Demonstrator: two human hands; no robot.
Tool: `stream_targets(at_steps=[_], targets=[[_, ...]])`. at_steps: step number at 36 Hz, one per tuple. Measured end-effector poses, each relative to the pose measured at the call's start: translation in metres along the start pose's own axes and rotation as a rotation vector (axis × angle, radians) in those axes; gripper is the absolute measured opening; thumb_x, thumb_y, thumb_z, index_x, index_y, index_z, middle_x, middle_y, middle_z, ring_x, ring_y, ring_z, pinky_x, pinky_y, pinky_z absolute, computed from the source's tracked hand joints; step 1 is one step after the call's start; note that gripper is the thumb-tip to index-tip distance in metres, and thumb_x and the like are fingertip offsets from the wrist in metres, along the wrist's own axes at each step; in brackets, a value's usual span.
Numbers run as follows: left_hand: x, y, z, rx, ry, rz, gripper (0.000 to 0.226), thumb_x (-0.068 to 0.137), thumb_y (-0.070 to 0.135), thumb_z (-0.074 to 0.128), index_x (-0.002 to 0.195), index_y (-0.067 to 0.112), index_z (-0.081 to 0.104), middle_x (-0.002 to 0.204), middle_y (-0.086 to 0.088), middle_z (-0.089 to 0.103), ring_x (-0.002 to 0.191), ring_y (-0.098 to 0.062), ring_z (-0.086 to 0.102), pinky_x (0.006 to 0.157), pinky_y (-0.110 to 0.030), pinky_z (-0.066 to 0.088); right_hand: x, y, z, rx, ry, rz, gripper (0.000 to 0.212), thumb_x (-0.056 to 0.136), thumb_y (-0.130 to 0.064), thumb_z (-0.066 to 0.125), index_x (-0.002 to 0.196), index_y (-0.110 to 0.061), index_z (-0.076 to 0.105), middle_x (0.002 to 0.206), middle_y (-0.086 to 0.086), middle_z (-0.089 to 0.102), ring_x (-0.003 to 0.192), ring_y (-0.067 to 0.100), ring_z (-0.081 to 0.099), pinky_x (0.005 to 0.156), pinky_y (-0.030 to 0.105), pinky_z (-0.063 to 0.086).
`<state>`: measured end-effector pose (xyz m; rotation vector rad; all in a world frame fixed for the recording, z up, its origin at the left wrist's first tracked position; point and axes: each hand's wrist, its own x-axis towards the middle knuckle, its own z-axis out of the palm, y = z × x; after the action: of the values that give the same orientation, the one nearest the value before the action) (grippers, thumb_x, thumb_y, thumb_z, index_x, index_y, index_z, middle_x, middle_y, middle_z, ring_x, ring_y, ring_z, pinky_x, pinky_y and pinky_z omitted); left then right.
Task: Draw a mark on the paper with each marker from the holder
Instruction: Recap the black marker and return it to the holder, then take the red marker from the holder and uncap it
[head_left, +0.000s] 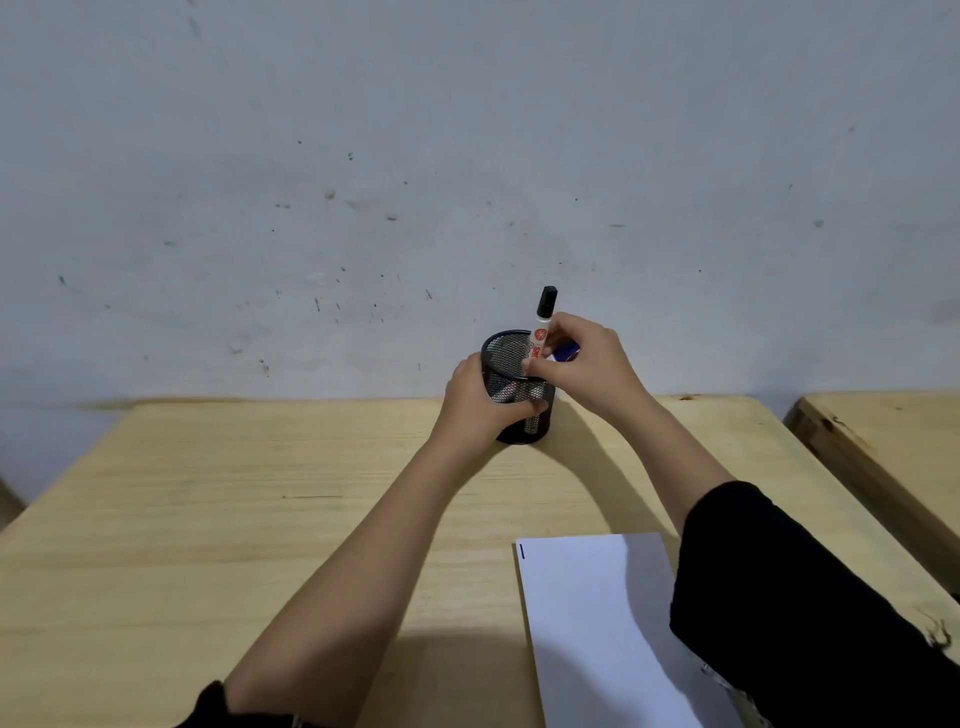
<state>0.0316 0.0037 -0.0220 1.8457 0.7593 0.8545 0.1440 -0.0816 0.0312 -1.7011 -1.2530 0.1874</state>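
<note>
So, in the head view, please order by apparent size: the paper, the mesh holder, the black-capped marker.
Largest to smallest, as seen:
1. Paper, though nearest the camera, which inflates it.
2. Mesh holder.
3. Black-capped marker, partly hidden inside the holder and behind the right hand.

Left hand (475, 402) curled; right hand (584, 364) pinching (arms extended).

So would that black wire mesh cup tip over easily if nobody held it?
Probably: the black mesh cup looks light, being see-through wire. The left hand grips it, likely to steady it, while the right hand handles the white marker leaning on its rim.
</note>
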Motion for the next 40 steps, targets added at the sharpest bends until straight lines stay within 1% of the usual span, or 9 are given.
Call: stream_targets(at_steps=[4, 11, 14, 16, 18, 20, 26, 31, 40], targets=[[-0.001, 0.002, -0.001, -0.011, -0.009, -0.001, 0.056, 0.061, 0.024, 0.087, 0.105, 0.024, 0.053, 0.115, -0.002, 0.059, 0.104, -0.014, 0.058, 0.074, -0.016, 0.044, 0.001, 0.003, 0.002, -0.024, -0.015, 0.044, 0.017, 0.072, -0.013, 0.074, 0.072, -0.020, 0.059, 0.071, -0.003, 0.057, 0.060, 0.002, 0.046, 0.054, 0.006, 0.036], [0.001, 0.000, -0.001, 0.004, -0.014, -0.013, 0.059, 0.061, 0.025, 0.087, 0.109, 0.021, 0.054, 0.116, -0.001, 0.057, 0.105, -0.013, 0.056, 0.081, -0.022, 0.045, 0.004, 0.004, 0.002, -0.024, -0.034, 0.102, 0.015, 0.074, -0.013, 0.074, 0.073, -0.016, 0.060, 0.065, -0.006, 0.051, 0.062, 0.010, 0.043, 0.053, 0.010, 0.034], [0.000, 0.001, -0.002, -0.025, -0.019, 0.001, 0.054, 0.061, 0.021, 0.086, 0.105, 0.024, 0.054, 0.113, 0.000, 0.057, 0.096, -0.006, 0.056, 0.070, -0.012, 0.043, 0.004, 0.006, 0.002, -0.020, -0.036, 0.092, 0.014, 0.074, -0.014, 0.073, 0.084, -0.009, 0.066, 0.074, 0.005, 0.060, 0.069, 0.014, 0.047, 0.065, 0.021, 0.040], [0.000, 0.001, -0.002, -0.039, -0.022, 0.001, 0.055, 0.062, 0.020, 0.087, 0.105, 0.025, 0.053, 0.114, 0.001, 0.056, 0.095, -0.004, 0.056, 0.070, -0.011, 0.042, 0.003, 0.005, 0.001, 0.044, -0.032, 0.086, 0.019, 0.076, -0.013, 0.072, 0.095, -0.011, 0.069, 0.081, 0.001, 0.063, 0.072, 0.011, 0.053, 0.068, 0.017, 0.044], [0.001, -0.001, -0.002, -0.045, -0.020, -0.001, 0.057, 0.061, 0.022, 0.087, 0.106, 0.025, 0.053, 0.116, 0.000, 0.056, 0.102, -0.009, 0.057, 0.076, -0.015, 0.043, 0.002, 0.005, -0.001, 0.133, 0.002, 0.077, 0.018, 0.080, -0.015, 0.070, 0.099, -0.012, 0.069, 0.084, -0.005, 0.065, 0.071, -0.002, 0.057, 0.066, 0.004, 0.043], [0.002, -0.004, -0.001, -0.030, -0.018, 0.004, 0.060, 0.059, 0.026, 0.088, 0.108, 0.025, 0.054, 0.118, 0.000, 0.057, 0.107, -0.012, 0.057, 0.082, -0.021, 0.044, 0.002, 0.006, -0.002, 0.218, 0.056, 0.081, 0.013, 0.085, -0.019, 0.065, 0.096, -0.013, 0.069, 0.081, -0.007, 0.064, 0.065, -0.009, 0.056, 0.066, 0.006, 0.043], [0.005, -0.009, 0.000, -0.013, -0.021, 0.011, 0.061, 0.057, 0.031, 0.088, 0.107, 0.027, 0.053, 0.119, 0.001, 0.058, 0.110, -0.014, 0.058, 0.094, -0.032, 0.049, 0.007, 0.009, -0.010, 0.453, 0.202, 0.195, 0.029, 0.097, -0.031, 0.044, 0.098, -0.013, 0.067, 0.092, 0.002, 0.068, 0.081, 0.006, 0.062, 0.066, 0.015, 0.052], [0.005, -0.008, -0.001, -0.018, -0.022, 0.014, 0.060, 0.058, 0.028, 0.088, 0.107, 0.027, 0.053, 0.119, 0.001, 0.057, 0.110, -0.013, 0.057, 0.092, -0.028, 0.046, 0.019, 0.014, -0.012, 0.405, 0.283, 0.248, 0.009, 0.087, -0.009, 0.058, 0.090, -0.012, 0.066, 0.088, 0.006, 0.066, 0.076, 0.009, 0.063, 0.066, 0.017, 0.053], [0.005, -0.009, -0.001, -0.055, -0.042, 0.003, 0.066, 0.052, 0.034, 0.088, 0.110, 0.026, 0.056, 0.119, 0.001, 0.060, 0.109, -0.012, 0.060, 0.095, -0.036, 0.051, 0.040, 0.015, -0.007, 0.296, 0.092, 0.423, 0.010, 0.074, -0.012, 0.076, 0.076, -0.013, 0.066, 0.075, 0.005, 0.066, 0.068, 0.021, 0.061, 0.076, 0.035, 0.055]])
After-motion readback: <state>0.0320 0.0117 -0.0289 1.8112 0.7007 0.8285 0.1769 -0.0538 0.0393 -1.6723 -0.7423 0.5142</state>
